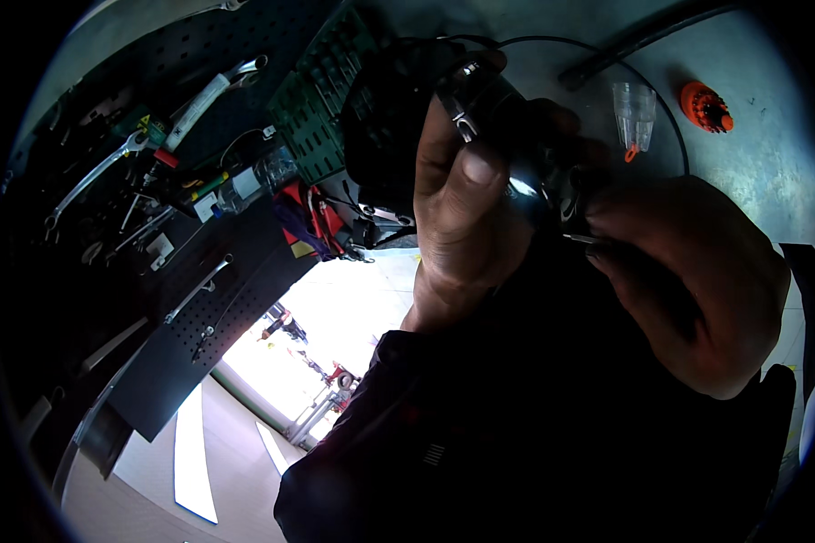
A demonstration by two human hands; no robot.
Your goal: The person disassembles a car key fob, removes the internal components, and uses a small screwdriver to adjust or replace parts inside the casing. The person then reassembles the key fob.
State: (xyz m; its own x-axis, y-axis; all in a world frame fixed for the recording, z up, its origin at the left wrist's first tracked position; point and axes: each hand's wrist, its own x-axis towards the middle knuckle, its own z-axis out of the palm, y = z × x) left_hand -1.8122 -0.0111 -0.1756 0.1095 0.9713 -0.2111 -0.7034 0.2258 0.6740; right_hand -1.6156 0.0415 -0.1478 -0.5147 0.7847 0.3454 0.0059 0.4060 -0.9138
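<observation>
My left hand (457,204) is closed around a glossy black device (487,95), its thumb pressed along the near side. Bright reflections show on the device's curved shell, but deep shadow hides its exact kind. Just right of it, my right hand (711,271) is closed in a pinch, thumb against forefinger. A thin, pale metal piece (578,239) sticks out from those fingertips toward the device. Whether its tip touches the device, I cannot tell. The lower fingers of both hands are partly lost in the dark.
A black cable (647,86) arcs behind my hands. On the grey surface at right are a clear plastic cup (634,113) and an orange round holder (704,107) with dark pieces. Left are a wrench (100,176), a green rack (308,127) and a red bag (317,217).
</observation>
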